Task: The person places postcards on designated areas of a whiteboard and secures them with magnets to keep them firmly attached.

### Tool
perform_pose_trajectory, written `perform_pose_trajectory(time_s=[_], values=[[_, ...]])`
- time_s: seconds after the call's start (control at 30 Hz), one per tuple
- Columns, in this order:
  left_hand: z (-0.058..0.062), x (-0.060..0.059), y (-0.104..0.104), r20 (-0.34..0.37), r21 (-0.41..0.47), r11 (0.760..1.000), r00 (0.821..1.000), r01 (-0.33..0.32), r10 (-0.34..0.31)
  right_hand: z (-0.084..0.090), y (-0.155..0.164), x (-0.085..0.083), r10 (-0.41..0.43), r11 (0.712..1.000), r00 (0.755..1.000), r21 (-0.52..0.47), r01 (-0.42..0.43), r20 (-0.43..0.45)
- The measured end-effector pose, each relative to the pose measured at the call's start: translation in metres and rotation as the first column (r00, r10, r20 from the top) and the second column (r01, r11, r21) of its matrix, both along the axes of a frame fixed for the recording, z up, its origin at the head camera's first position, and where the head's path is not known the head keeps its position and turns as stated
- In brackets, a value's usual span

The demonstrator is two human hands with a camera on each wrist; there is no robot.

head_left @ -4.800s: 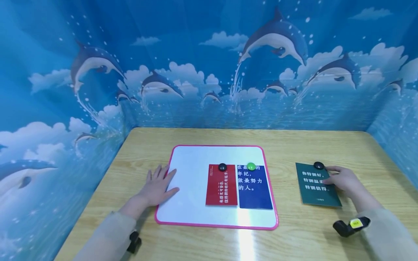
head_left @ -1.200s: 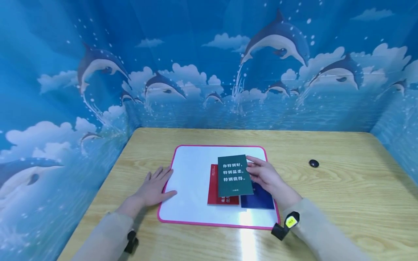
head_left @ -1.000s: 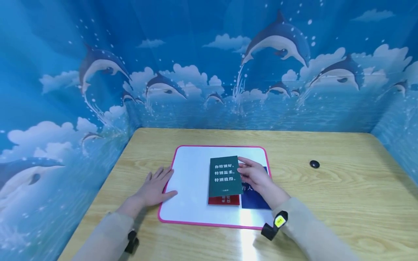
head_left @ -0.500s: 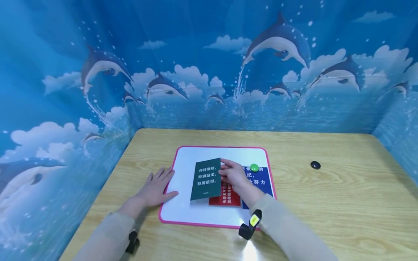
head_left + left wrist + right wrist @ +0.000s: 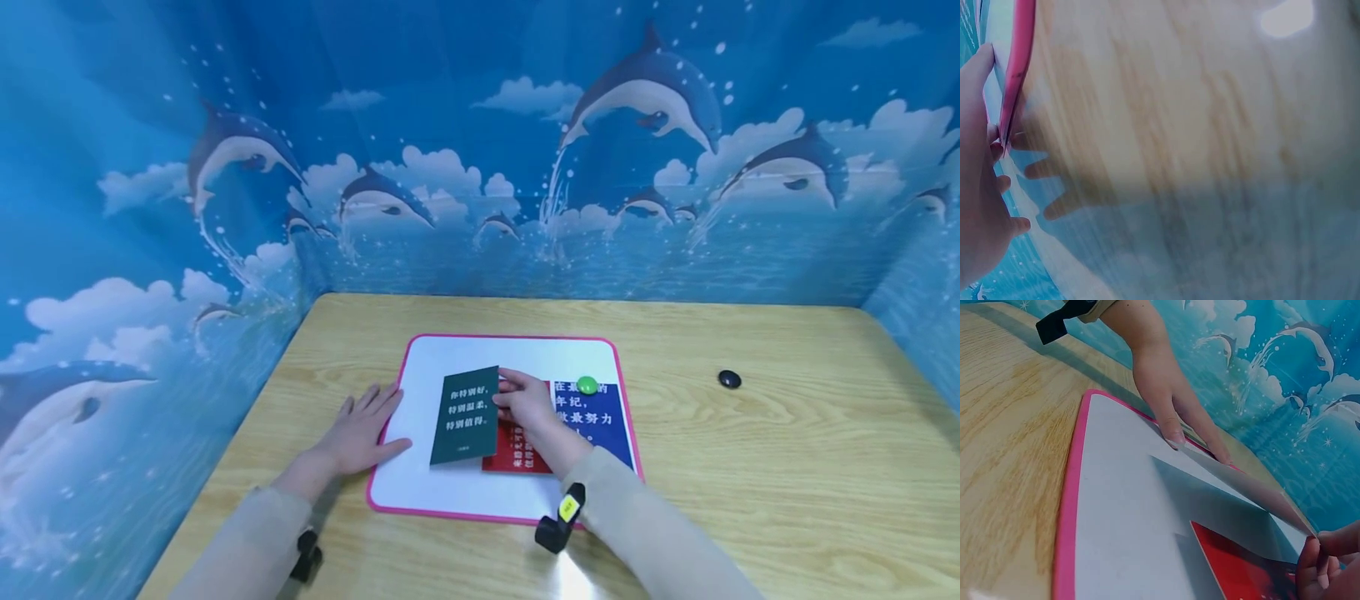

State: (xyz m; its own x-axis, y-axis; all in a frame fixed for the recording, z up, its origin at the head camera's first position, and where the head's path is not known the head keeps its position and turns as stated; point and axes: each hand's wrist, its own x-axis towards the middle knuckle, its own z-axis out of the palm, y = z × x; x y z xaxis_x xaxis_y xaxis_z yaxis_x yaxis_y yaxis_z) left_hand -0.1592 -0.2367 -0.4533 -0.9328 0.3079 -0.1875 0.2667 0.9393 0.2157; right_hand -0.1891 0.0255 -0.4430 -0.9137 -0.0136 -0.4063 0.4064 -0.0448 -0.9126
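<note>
My right hand (image 5: 528, 406) pinches the right edge of a dark green card (image 5: 467, 415) printed with white characters. The card is tilted over the left half of a pink-framed whiteboard (image 5: 427, 496); in the right wrist view a gap shows between card (image 5: 1254, 486) and board. A red card (image 5: 517, 457) lies on the board, partly hidden by that hand and the green card. Beside it is a blue card (image 5: 600, 417) with a green round magnet (image 5: 587, 385) at its top. My left hand (image 5: 356, 433) rests with spread fingers on the board's left edge.
A black round magnet (image 5: 729, 379) lies on the wooden table (image 5: 787, 467) to the right of the board. A blue dolphin-print curtain (image 5: 420, 225) stands behind the table and along its sides.
The green card, earlier on the table at right by the black magnet, was picked up and carried left over the board by my right hand. The magnet stayed behind. My left hand barely moved.
</note>
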Motion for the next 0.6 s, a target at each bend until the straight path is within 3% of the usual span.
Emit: perform_pose_trajectory(time_s=[0.33,0.6], values=[[0.0,0.0,0.0,-0.01,-0.001,1.0,1.0,0.004,-0.004,-0.001,-0.008,-0.001,0.004,1.0,1.0,-0.009,-0.004,-0.006],[0.002,0.001,-0.001,-0.008,-0.007,1.0,1.0,-0.001,0.001,0.001,-0.01,0.0,0.07,0.997,0.997,0.015,-0.07,0.02]])
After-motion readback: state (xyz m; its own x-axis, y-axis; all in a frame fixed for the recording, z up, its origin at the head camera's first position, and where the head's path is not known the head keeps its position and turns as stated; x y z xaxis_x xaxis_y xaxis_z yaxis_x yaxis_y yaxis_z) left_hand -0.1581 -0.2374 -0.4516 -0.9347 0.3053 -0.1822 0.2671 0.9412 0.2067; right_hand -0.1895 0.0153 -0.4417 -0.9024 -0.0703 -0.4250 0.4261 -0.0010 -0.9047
